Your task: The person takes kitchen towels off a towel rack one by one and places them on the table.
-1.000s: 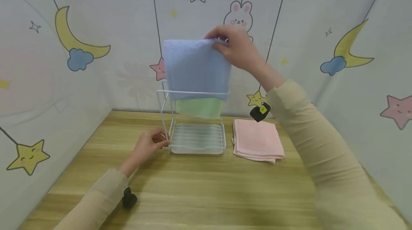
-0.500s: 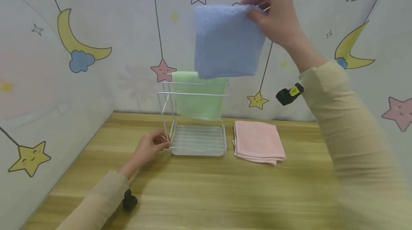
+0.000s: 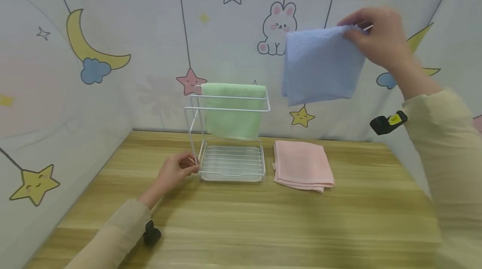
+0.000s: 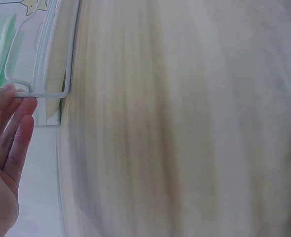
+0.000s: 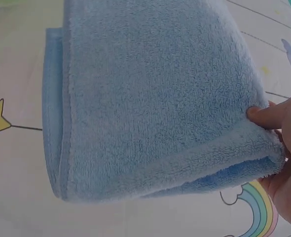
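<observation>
1. In the head view, we see the right hand [image 3: 382, 37] raised in front of the patterned backdrop [image 3: 150, 18], its fingers [image 3: 359, 16] pinching the top edge of the folded blue towel [image 3: 324, 66] near one corner. The towel hangs in the air, right of the white wire rack [image 3: 226, 109] and above the pink towel [image 3: 303, 164].
2. Low on the rack's left side, we find the left hand [image 3: 175, 170] with its fingertips pinching the frame. The green towel [image 3: 234, 124] hangs over the rack's rear bar, and a clear tray [image 3: 231, 178] sits at the base. The folded pink towel lies flat on the tabletop [image 3: 263, 219], just right of the rack and apart from it.
3. In the left wrist view, we see the thumb and fingertips meeting at a white bar of the rack, the other fingers loosely extended. A strip of the green towel shows at the upper left, and wood grain fills most of our view.
4. In the right wrist view, we see the blue towel's fluffy, layered folds; the thumb presses one face while the other fingers, partly hidden, grip from behind. A printed rainbow shows below the hand.
</observation>
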`<action>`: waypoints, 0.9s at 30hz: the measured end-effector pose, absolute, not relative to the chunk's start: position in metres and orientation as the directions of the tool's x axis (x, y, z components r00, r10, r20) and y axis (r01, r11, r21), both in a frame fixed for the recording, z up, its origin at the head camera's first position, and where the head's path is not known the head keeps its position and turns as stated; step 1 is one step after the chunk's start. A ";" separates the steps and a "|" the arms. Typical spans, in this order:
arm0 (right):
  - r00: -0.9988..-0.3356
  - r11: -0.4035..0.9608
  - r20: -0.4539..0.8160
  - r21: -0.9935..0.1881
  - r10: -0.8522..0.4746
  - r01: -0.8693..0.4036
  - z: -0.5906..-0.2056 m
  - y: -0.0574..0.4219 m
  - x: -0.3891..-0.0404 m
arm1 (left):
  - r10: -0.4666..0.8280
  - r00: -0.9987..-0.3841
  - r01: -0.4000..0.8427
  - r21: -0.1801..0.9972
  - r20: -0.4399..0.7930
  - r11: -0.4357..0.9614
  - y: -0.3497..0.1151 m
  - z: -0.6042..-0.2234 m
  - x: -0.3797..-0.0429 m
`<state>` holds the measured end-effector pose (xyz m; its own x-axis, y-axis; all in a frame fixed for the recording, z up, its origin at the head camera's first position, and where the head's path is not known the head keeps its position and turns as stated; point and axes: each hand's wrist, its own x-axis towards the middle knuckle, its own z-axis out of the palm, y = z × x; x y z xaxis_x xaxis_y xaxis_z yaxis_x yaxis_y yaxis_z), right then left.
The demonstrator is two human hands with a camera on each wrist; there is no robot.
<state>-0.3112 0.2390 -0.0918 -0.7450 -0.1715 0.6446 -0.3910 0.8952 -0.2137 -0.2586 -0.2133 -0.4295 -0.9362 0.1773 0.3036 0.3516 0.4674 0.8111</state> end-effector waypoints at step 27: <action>-0.898 0.908 0.356 -0.228 -0.258 -0.351 -0.166 0.329 -0.296 | 0.174 -0.935 0.354 0.801 0.308 0.484 -0.214 -0.427 -0.257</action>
<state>-0.2964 0.3291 -0.1655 -0.8981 -0.2582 0.3559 -0.3513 0.9082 -0.2276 -0.2574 -0.2144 -0.4274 -0.9353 0.1742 0.3080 0.3537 0.4837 0.8006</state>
